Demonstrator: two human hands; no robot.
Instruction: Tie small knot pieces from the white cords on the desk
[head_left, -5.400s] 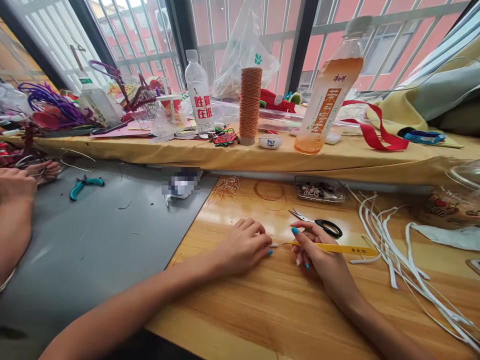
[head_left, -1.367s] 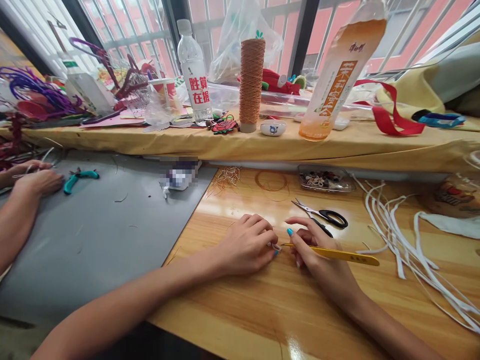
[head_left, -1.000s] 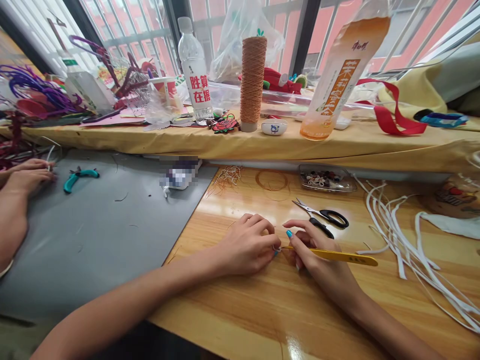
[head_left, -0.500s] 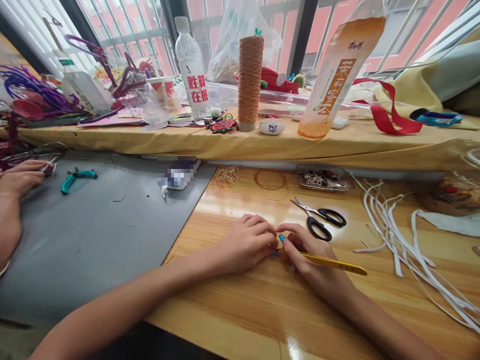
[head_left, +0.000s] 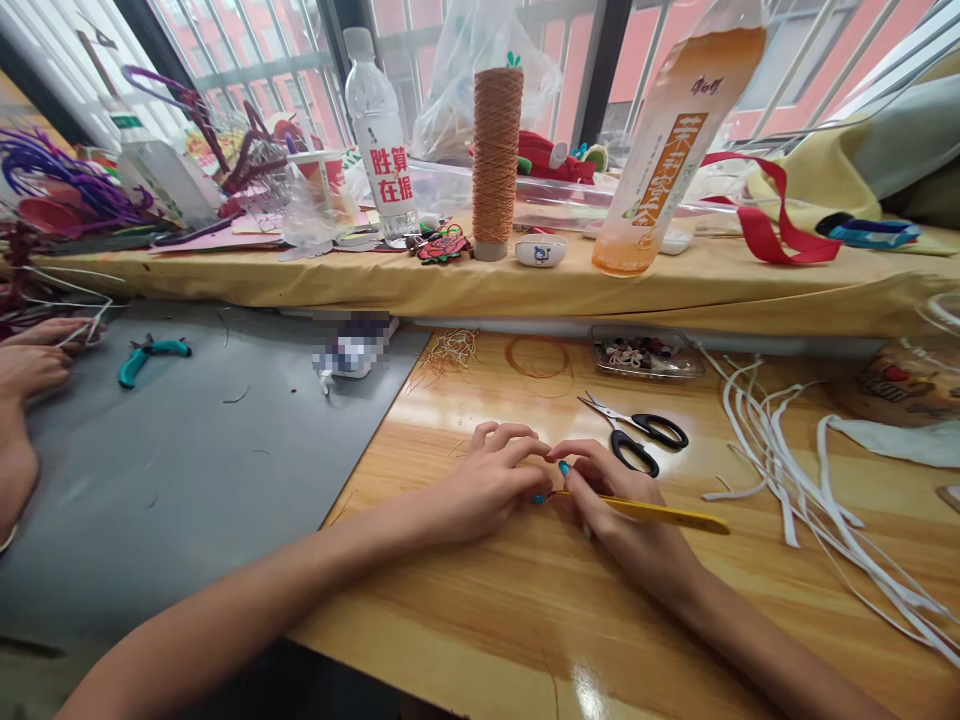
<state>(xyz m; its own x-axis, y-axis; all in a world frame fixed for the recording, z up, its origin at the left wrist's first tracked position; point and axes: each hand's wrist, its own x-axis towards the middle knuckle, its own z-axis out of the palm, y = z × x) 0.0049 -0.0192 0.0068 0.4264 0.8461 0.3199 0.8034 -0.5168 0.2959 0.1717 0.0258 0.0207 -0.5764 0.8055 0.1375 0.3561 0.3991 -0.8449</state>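
My right hand (head_left: 611, 500) pinches a slim yellow tool (head_left: 660, 514) between thumb and fingers, its tip aimed left toward my other hand and its tail lying out to the right over the wooden table (head_left: 525, 620). My left hand (head_left: 491, 480) is curled shut beside it, fingertips meeting those of the right; whatever small piece sits between them is too hidden for me to make out, so I cannot tell what the left is clamped on. Both hands rest on the wood near the table's middle. Just beyond the right hand lie black-handled scissors (head_left: 637, 440), blades pointing left. Farther back I see a coil of copper wire (head_left: 537, 357) and a clear tray of small bits (head_left: 646, 352). White strips (head_left: 780, 470) fan across the table to the right. To the left a grey mat (head_left: 187, 470) holds teal pliers (head_left: 150, 355), with another person's hands (head_left: 34, 355) at its far edge. On the cloth-covered ledge behind stand a thread spool (head_left: 495, 150), a water bottle (head_left: 381, 140) and a tea bottle (head_left: 664, 150).
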